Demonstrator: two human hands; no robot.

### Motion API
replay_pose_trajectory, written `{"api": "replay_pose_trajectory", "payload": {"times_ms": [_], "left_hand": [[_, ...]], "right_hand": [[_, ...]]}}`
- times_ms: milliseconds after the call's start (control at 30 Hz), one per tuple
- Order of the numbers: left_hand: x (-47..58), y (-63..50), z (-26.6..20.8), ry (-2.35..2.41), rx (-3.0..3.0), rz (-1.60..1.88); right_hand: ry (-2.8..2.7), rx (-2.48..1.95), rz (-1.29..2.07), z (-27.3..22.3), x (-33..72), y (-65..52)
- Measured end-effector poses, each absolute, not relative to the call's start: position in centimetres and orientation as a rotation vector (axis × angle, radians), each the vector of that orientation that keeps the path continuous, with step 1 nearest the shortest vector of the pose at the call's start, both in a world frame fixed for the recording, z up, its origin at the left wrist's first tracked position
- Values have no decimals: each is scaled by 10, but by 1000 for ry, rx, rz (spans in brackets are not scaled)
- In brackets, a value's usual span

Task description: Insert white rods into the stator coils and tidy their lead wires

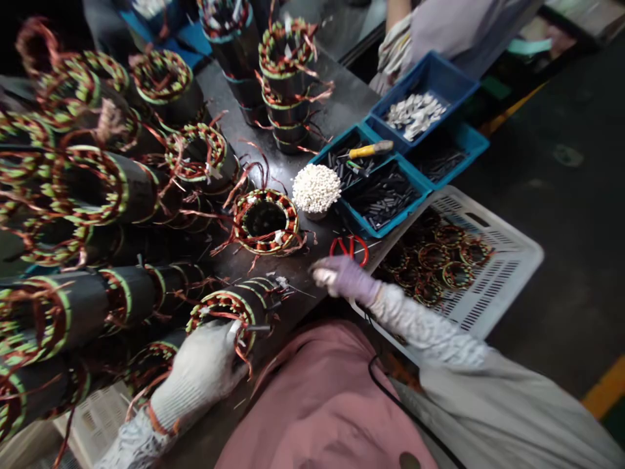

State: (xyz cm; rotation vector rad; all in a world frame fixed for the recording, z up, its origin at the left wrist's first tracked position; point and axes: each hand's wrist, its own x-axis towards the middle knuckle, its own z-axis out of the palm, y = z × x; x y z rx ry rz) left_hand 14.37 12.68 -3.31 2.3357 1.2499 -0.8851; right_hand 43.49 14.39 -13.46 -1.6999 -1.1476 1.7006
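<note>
My left hand (208, 361), in a white knitted glove, closes on the near rim of a motor stator (219, 306) lying on its side at the table's front. A short black sleeve (260, 327) sticks out sideways by its fingertips, near copper lead wires. My right hand (344, 277), in a purple glove with pale fingertips, hovers over the table edge beside red-handled scissors (349, 249). Motion blur smears its fingers, so any small thing in them cannot be made out. Another stator (266, 221) stands upright between the hands, its copper leads spread to the left.
Stacked stators (97, 182) crowd the left side. A heap of small white pieces (316, 189) stands mid-table. Blue bins (385, 195) hold black sleeves, white pieces and a yellow-handled tool (371, 150). A white crate (508, 254) with wound parts sits lower right. A co-worker's sleeve (439, 32) is opposite.
</note>
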Motion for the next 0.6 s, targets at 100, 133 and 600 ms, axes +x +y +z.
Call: {"api": "replay_pose_trajectory", "payload": {"times_ms": [100,133,600], "left_hand": [[143,127,-32,1248,2307,-892],[143,127,-33,1244,2308,-878],[140,126,-36,1198,2353,-751]], "right_hand": [[-790,-1532,1916,-152,376,126],[-722,-1501,1934,-157,364,126],[-1460,-1497,1668,-159,347,147]]}}
